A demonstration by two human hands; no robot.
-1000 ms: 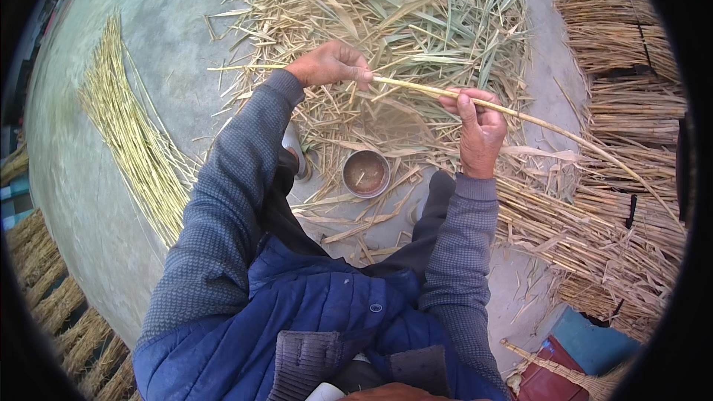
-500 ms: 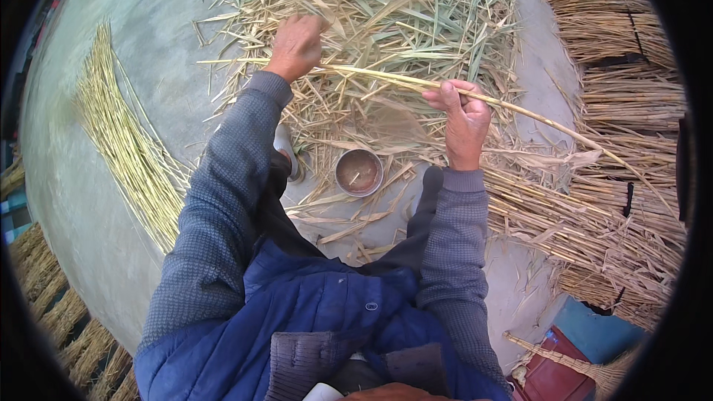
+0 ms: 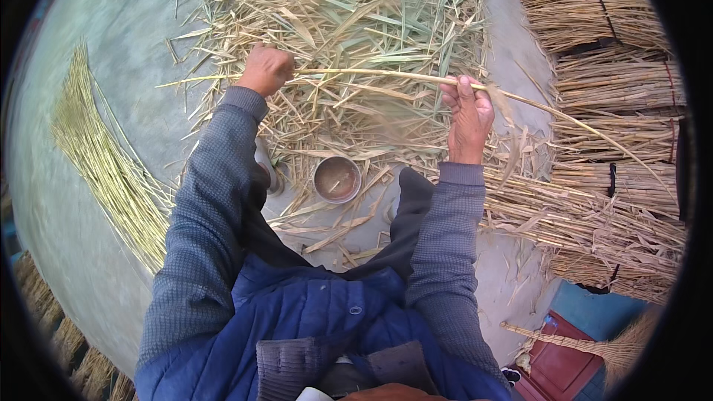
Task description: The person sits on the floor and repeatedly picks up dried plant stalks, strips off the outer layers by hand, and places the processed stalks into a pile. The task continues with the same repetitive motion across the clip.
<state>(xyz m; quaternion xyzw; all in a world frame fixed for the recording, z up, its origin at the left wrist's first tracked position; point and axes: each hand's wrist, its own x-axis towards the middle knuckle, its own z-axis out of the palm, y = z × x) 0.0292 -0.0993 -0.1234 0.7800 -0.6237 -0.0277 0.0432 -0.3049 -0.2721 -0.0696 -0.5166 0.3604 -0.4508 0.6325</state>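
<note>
Holding one stalk [image 3: 364, 71] crosswise in front of me, above the leaf litter [image 3: 349, 22], I have both hands engaged on it. My left hand [image 3: 267, 69] is curled into a fist, back uppermost, with the stalk passing through and its thin end projecting to the left. The fingertips on that side are hidden, so I cannot tell exactly how they sit. My right hand [image 3: 468, 115], palm partly visible, has thumb and fingers closed to a pinch on the stalk. Beyond that grip the stalk bows down to the right, across the bundles [image 3: 594, 11]. A dry leaf [image 3: 503, 108] hangs just beside the right hand; whether it is attached, I cannot tell.

A bowl [image 3: 353, 171], brownish inside, stands between my legs with a short pale piece in it. At left, a yellow-green heap [image 3: 111, 152] of stalks lies on the grey floor [image 3: 67, 200]. At right, leafy brown stalks [image 3: 587, 215] lie near the bundles. At lower right, a broom [image 3: 572, 340] lies across a dark red object [image 3: 564, 367].
</note>
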